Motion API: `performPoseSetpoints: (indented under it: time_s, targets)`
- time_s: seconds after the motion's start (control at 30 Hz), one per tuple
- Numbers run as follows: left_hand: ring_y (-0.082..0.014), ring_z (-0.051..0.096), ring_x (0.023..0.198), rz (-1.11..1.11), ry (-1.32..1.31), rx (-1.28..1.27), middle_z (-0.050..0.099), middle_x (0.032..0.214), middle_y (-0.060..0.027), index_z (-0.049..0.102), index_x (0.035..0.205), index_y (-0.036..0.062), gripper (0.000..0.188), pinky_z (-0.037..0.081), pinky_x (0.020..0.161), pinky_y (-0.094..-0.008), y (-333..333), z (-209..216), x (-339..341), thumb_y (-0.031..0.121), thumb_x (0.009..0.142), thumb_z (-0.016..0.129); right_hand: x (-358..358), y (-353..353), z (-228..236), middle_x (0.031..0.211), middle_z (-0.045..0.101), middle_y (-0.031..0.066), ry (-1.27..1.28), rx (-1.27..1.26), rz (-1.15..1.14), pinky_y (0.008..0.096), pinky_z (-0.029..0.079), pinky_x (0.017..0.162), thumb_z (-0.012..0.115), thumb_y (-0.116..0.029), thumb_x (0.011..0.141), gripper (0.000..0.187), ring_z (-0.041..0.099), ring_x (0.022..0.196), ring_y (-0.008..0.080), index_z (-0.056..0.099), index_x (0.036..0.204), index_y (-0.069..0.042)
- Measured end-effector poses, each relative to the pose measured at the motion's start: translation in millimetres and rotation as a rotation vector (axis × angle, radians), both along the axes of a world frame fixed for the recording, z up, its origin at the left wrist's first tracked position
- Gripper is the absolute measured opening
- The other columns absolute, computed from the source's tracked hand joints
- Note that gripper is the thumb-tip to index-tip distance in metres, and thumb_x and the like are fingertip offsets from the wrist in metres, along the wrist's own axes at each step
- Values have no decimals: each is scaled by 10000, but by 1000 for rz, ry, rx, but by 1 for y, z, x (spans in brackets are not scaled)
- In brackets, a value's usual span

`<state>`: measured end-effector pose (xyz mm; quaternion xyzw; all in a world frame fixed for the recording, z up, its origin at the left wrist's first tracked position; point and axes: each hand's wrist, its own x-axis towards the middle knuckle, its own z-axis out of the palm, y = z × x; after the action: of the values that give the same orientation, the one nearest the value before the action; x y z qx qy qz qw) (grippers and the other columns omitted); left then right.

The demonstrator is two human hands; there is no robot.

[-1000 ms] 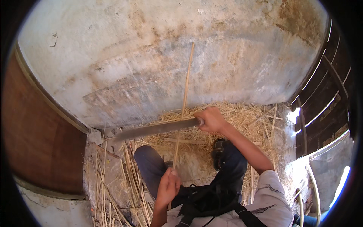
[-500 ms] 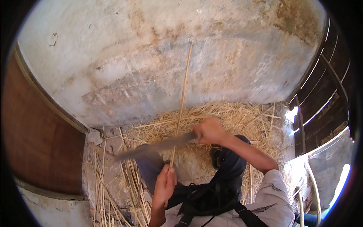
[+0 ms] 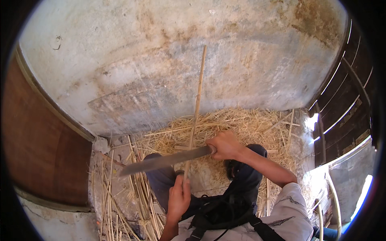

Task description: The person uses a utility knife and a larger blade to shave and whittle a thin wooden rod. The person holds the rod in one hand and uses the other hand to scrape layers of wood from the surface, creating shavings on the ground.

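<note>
A long thin strip of split bamboo or wood (image 3: pixel 196 104) rises away from me toward the wall, held near its close end. My left hand (image 3: pixel 179 199) is closed around that end, above my left knee. My right hand (image 3: pixel 225 145) grips the handle of a long, broad-bladed machete (image 3: pixel 161 161), its blade pointing left. The blade lies across the strip, a short way beyond my left hand, and looks slightly smeared by motion. Whether its edge bites into the strip I cannot tell.
Pale shavings (image 3: pixel 237 122) are heaped along the foot of the stained wall (image 3: pixel 193 72). Several split strips (image 3: pixel 140 188) lie on the floor to my left, beside a brown wooden panel (image 3: pixel 48 144). Dark slatted boards (image 3: pixel 341 108) stand at right, with curved poles (image 3: pixel 333 197) below them.
The machete and my right hand have come nearer to me along the strip. My left hand and the strip have shifted slightly right.
</note>
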<state>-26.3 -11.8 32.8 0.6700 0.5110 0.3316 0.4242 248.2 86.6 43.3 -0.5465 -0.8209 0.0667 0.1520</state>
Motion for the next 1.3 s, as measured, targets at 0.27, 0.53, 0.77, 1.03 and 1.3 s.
performPoseSetpoints:
  time_s: [0.27, 0.53, 0.77, 1.03, 1.3]
  targets:
    - [-435, 614, 564, -33, 46, 6, 529, 591, -235, 529, 1052, 11, 113, 405, 492, -442, -3, -2, 8, 121, 1048, 556, 54, 53, -15, 709, 686, 141, 275, 103, -389, 504, 552, 663, 684, -167, 745, 88, 684, 701, 390, 716, 815, -124]
    - [-69, 433, 535, -26, -54, -12, 469, 592, 7, 528, 962, 32, 194, 344, 507, -287, -1, -6, 3, 161, 1104, 497, -4, -8, -21, 653, 646, 168, 130, 41, -58, 496, 539, 637, 719, -175, 705, 120, 672, 665, 393, 699, 785, -88]
    - [-95, 421, 535, -48, -77, -80, 467, 609, -18, 523, 973, 32, 186, 351, 512, -300, -2, -6, 5, 162, 1103, 493, 34, 47, -22, 675, 654, 196, 423, -3, -405, 506, 542, 649, 685, -170, 726, 178, 663, 674, 409, 735, 872, -83]
    - [-34, 354, 491, -94, -360, -255, 369, 615, 62, 467, 950, 97, 241, 267, 430, -229, -3, -17, 2, 247, 1137, 447, 6, -11, -20, 719, 684, 164, 26, 82, -13, 479, 554, 640, 718, -186, 747, 185, 689, 680, 379, 736, 910, -100]
    - [-153, 494, 562, -69, -135, -115, 512, 623, -106, 504, 979, 2, 214, 414, 535, -355, -5, -19, 8, 175, 1102, 479, 62, 62, -23, 728, 696, 156, 140, 155, -360, 490, 565, 642, 677, -188, 760, 209, 697, 704, 373, 748, 953, -145]
